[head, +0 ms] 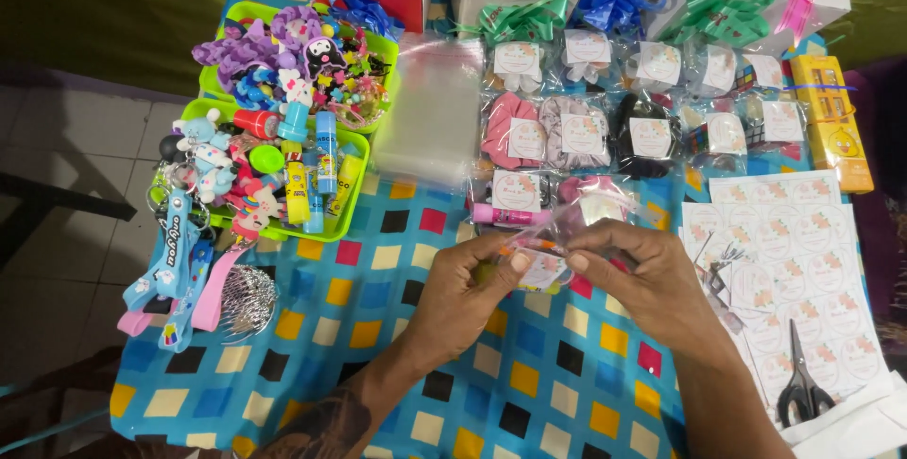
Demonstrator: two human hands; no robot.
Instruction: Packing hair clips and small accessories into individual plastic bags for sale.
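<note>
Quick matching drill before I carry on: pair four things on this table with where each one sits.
Things:
1. scissors
2. green trays
3. stack of clear bags
4. small clear bag

Places:
A. far left, full of small toys
B. pinched between the left hand and right hand
C. near right, on the sticker sheets
D. between the trays and the packed rows

Pairs: 1-C, 2-A, 3-D, 4-B

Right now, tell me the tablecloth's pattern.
Blue tablecloth with yellow, black, cream and red squares; head view.
</note>
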